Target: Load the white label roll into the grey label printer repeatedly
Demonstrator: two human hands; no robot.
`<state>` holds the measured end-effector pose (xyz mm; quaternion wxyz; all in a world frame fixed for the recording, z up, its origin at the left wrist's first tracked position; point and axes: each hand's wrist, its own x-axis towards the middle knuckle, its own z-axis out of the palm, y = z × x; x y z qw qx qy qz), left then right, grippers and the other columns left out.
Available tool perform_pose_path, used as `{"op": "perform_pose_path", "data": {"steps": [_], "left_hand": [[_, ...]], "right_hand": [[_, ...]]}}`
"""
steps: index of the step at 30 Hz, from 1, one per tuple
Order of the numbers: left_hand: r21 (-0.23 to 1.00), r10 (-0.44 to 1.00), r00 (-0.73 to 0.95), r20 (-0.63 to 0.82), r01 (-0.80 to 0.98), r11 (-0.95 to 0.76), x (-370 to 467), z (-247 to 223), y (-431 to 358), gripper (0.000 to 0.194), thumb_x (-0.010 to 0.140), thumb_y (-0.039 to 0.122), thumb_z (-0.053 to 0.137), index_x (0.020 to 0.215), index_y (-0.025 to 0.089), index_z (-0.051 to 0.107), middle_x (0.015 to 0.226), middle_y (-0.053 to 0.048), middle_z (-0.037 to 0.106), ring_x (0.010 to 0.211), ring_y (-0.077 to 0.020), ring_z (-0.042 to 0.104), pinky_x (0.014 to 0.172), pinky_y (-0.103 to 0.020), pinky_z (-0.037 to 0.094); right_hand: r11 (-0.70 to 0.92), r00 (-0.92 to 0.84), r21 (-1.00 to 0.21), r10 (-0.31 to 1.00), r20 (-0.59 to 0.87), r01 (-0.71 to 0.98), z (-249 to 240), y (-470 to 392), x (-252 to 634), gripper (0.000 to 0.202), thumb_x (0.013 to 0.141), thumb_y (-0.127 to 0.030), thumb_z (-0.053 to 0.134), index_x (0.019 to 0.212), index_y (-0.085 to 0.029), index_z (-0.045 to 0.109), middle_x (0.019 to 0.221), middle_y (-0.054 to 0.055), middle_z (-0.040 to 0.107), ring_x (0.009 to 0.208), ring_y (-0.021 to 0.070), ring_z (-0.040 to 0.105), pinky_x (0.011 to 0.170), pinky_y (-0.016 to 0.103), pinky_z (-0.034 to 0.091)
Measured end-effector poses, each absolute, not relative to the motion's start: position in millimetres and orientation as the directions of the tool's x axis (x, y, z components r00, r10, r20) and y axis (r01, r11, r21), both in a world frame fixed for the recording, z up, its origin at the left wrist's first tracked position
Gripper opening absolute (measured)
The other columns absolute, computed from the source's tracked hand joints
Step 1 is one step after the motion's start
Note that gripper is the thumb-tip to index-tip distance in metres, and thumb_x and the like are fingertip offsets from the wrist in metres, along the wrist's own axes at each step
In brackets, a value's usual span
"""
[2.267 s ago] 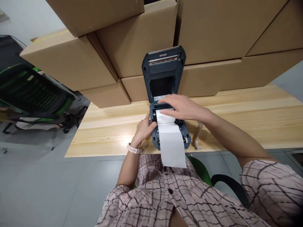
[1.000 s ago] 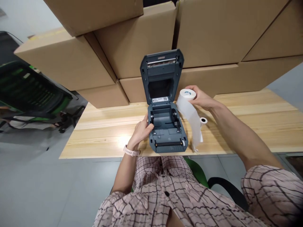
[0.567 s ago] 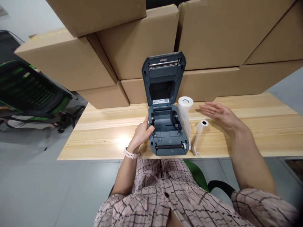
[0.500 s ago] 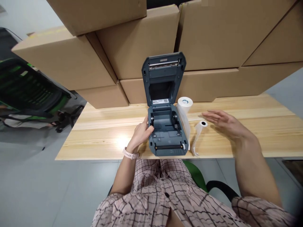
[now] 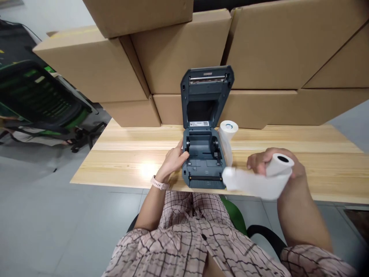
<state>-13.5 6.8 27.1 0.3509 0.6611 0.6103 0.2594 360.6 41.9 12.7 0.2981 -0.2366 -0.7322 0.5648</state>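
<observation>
A dark grey label printer stands on the wooden table with its lid raised and its inner bay bare. My left hand grips the printer's left side, thumb over the rim. In my right hand is a small white paper roll with a dark core, lifted above the table, its loose strip trailing left to the printer's front right corner. A larger white label roll stands upright beside the printer's right side, its strip hanging toward the front.
Cardboard boxes are stacked along the back of the wooden table. A black and green chair and part of another person are at the left. Green seat fabric shows below the table edge.
My right hand has closed on the small paper roll and raised it off the table toward me, unrolled strip swinging left. My left hand remains on the printer. The view has shifted slightly.
</observation>
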Motion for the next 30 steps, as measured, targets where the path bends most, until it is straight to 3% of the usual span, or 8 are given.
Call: {"op": "perform_pose_path", "data": {"steps": [3,5,8,12,15,17,24,30], "left_hand": [[0.782,0.993,0.103,-0.066,0.624,-0.012,-13,24,6,0.069,0.090,0.032,0.049,0.159,0.023,0.054,0.087,-0.002,0.073,0.076,-0.0230,0.061,0.077,-0.033,0.045],[0.789,0.993,0.087,-0.078,0.615,0.009,-12,22,5,0.070,0.091,0.033,0.049,0.160,0.022,0.053,0.080,0.000,0.069,0.073,-0.0221,0.059,0.073,-0.032,0.044],[0.795,0.994,0.037,-0.098,0.605,0.056,-11,16,3,0.072,0.093,0.034,0.050,0.163,0.022,0.050,0.076,0.001,0.066,0.073,-0.0222,0.060,0.075,-0.033,0.046],[0.852,0.999,-0.045,-0.014,0.523,0.036,-9,1,4,0.076,0.093,0.040,0.057,0.166,0.019,0.046,0.116,-0.012,0.077,0.102,-0.0291,0.068,0.095,-0.045,0.054],[0.938,0.997,-0.011,0.076,0.341,-0.068,-8,-12,8,0.081,0.091,0.038,0.062,0.168,0.023,0.042,0.164,-0.016,0.056,0.144,-0.0354,0.056,0.114,-0.052,0.050],[0.968,0.995,0.033,0.092,0.232,-0.097,-7,-18,11,0.081,0.092,0.036,0.063,0.169,0.026,0.040,0.176,-0.012,0.043,0.157,-0.0350,0.045,0.123,-0.053,0.046],[0.986,0.994,0.067,0.088,0.135,-0.097,-7,-21,11,0.082,0.094,0.040,0.067,0.170,0.028,0.039,0.179,-0.009,0.039,0.166,-0.0335,0.035,0.136,-0.054,0.030],[0.983,0.993,0.062,0.099,0.149,-0.107,-7,-21,10,0.080,0.095,0.040,0.067,0.170,0.028,0.040,0.180,-0.009,0.038,0.167,-0.0327,0.034,0.138,-0.052,0.023]], "right_hand": [[0.367,-0.942,-0.930,0.303,0.148,-0.028,56,50,308,0.062,0.100,-0.067,0.067,0.143,-0.023,0.069,0.106,0.010,0.084,0.089,0.0235,0.079,0.080,0.036,0.061],[0.561,-0.914,-0.808,0.399,0.073,0.180,71,55,269,0.053,0.107,-0.056,0.059,0.148,-0.022,0.066,0.125,0.012,0.081,0.105,0.0254,0.077,0.087,0.037,0.059],[0.733,-0.839,-0.533,0.539,0.077,0.422,64,55,229,0.051,0.111,-0.053,0.049,0.146,-0.022,0.069,0.121,0.014,0.080,0.107,0.0310,0.073,0.091,0.044,0.056],[0.774,-0.799,-0.325,0.596,0.083,0.544,37,45,215,0.053,0.114,-0.045,0.039,0.150,-0.017,0.066,0.112,0.016,0.080,0.101,0.0334,0.072,0.089,0.048,0.054],[0.771,-0.785,-0.303,0.610,0.103,0.560,31,39,214,0.056,0.115,-0.044,0.035,0.155,-0.015,0.060,0.127,0.019,0.078,0.113,0.0344,0.070,0.096,0.050,0.054],[0.764,-0.779,-0.309,0.618,0.101,0.566,31,35,214,0.057,0.115,-0.044,0.033,0.158,-0.015,0.057,0.144,0.019,0.073,0.126,0.0350,0.067,0.103,0.053,0.054],[0.753,-0.748,-0.283,0.647,0.150,0.594,29,20,213,0.061,0.114,-0.043,0.038,0.167,-0.015,0.047,0.177,0.015,0.040,0.164,0.0319,0.041,0.131,0.056,0.041],[0.777,-0.755,-0.197,0.629,0.185,0.598,25,11,216,0.059,0.115,-0.040,0.041,0.166,-0.013,0.049,0.175,0.016,0.043,0.164,0.0294,0.041,0.135,0.053,0.039]]}}
